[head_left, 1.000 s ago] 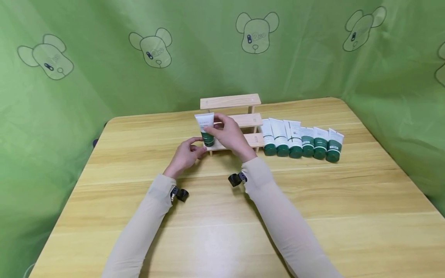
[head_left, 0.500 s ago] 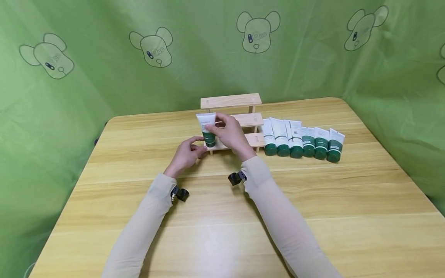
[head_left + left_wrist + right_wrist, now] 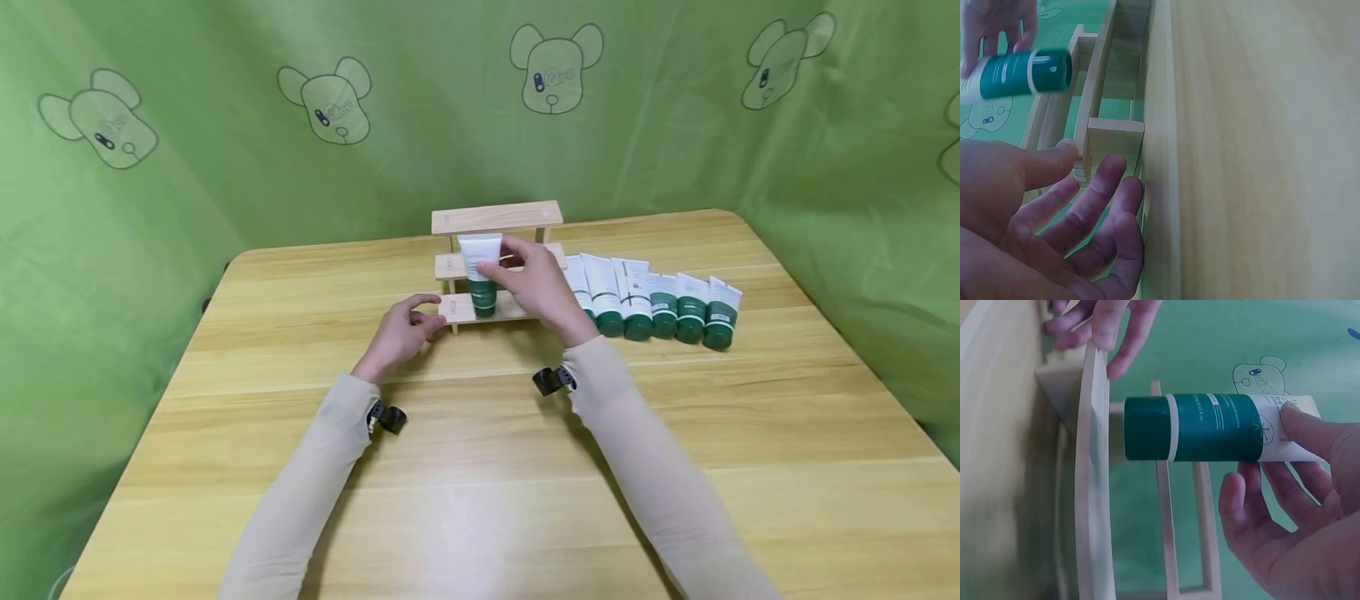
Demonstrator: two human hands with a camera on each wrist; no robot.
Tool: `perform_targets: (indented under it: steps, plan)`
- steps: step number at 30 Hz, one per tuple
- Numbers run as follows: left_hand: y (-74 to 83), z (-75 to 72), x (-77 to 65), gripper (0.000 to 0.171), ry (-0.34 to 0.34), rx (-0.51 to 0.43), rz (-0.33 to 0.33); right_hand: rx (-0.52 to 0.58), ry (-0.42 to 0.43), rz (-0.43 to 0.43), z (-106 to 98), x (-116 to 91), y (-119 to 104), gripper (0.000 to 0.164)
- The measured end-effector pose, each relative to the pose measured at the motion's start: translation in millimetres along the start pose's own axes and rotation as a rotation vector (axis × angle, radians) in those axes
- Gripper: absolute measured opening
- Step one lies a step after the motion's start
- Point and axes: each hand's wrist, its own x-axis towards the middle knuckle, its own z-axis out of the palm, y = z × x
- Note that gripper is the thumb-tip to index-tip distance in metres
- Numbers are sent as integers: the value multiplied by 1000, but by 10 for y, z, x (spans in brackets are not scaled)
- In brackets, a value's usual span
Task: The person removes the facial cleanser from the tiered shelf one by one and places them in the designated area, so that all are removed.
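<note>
My right hand [image 3: 542, 283] pinches a white and green squeeze tube [image 3: 483, 296] near its white crimped end, thumb on one side and fingers on the other. Cap down, the tube stands upright over the lowest board of a three-tier wooden display rack [image 3: 497, 218]. In the right wrist view a small gap shows between the green cap [image 3: 1146, 428] and the board [image 3: 1092, 487]. At the rack's left end my left hand [image 3: 403, 333] holds the end of the lowest board. The left wrist view shows its thumb [image 3: 1050, 164] against that board's edge, fingers curled below.
Several similar tubes [image 3: 637, 325] lie in a row right of the rack, green caps toward me. The rack stands near the back of the wooden table [image 3: 465, 483]. A green curtain [image 3: 450, 108] with printed bear heads hangs behind and at both sides.
My right hand has carried the tube rightward, from the left end of the lowest board toward its middle. The left hand stays at the board's end.
</note>
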Motion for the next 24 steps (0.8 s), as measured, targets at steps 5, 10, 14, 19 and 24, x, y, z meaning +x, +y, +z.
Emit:
perform_targets:
  steps: [5, 10, 14, 19, 24]
  plan:
    - [-9, 4, -1, 43, -2, -2, -5, -64, -12, -42, -211, -101, 55, 27]
    - [-11, -4, -3, 42, 0, -2, 5, -125, -4, -78, -411, -208, 87, 29]
    - [-3, -14, -14, 42, -2, -4, 4, -154, 3, -76, -565, -285, 89, 32]
    - [7, -20, -28, 44, -5, -6, -9, -156, 33, -40, -793, -364, 30, 43]
    - [14, 2, -25, 44, -9, -9, -16, -78, 113, 39, -1074, -465, -43, 48]
